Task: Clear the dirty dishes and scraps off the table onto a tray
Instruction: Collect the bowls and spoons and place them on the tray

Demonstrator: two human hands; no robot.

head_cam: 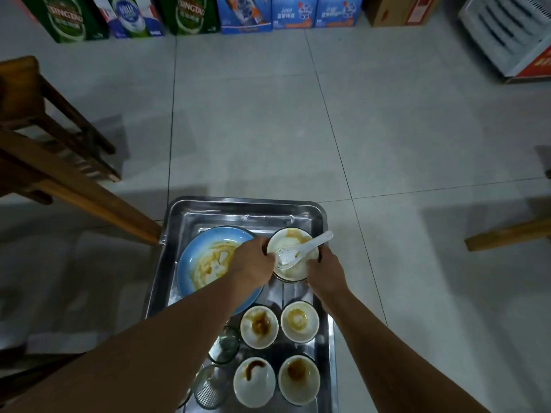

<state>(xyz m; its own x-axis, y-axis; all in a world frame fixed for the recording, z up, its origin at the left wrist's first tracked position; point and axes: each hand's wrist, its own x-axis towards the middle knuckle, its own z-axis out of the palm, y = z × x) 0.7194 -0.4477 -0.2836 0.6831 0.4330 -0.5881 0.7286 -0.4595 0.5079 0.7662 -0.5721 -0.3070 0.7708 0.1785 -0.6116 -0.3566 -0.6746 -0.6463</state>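
Now both hands, left [253, 260] and right [323, 265], grip the bowl [290, 251]; keeping it level should stop the spoon [301, 248] sliding onto the tray [244, 208]

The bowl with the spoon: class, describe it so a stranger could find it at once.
Find the steel tray over the tiled floor. At its far end, right of the blue plate, sits the bowl, gripped by the left hand and right hand. It alone holds a white spoon.
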